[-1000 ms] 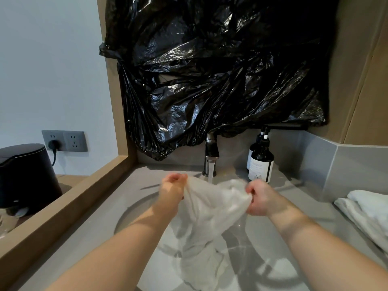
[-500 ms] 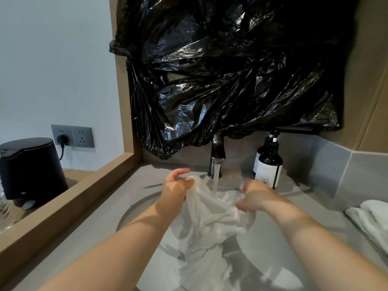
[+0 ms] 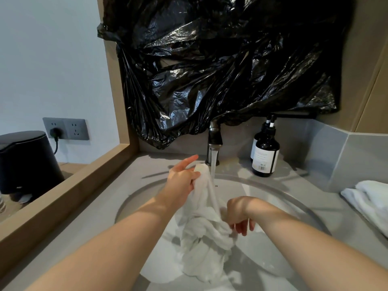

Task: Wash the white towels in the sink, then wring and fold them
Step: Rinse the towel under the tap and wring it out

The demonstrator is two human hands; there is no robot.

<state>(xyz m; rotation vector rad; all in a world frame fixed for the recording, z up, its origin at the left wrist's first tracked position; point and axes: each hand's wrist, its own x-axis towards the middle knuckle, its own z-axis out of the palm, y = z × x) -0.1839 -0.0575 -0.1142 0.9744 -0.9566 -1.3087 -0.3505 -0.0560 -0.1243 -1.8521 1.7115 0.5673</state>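
The left hand (image 3: pixel 182 178) pinches, in a narrow grip, the top corner of the white towel (image 3: pixel 201 223) just left of the faucet (image 3: pixel 214 141) and its stream. The towel hangs wet, twisted and bunched, its tail in the sink (image 3: pixel 273 198) below the faucet. The right hand (image 3: pixel 239 214) curls against the bunch; whether its grip holds cannot be told. Folded towels (image 3: pixel 369 198) lie on the bench (image 3: pixel 315 181), right of the faucet.

Back of sink (image 3: pixel 130 196) blocked: running faucet (image 3: pixel 214 141), two dark pump bottles (image 3: pixel 266 153) just right, black plastic sheet (image 3: pixel 220 70) hanging low onto the faucet. Wet towel (image 3: pixel 205 223) fills mid-basin. Passage left along counter strip (image 3: pixel 100 206) between sink rim and wooden ledge (image 3: pixel 63 192); folded white towels (image 3: pixel 371 198) occupy right counter.
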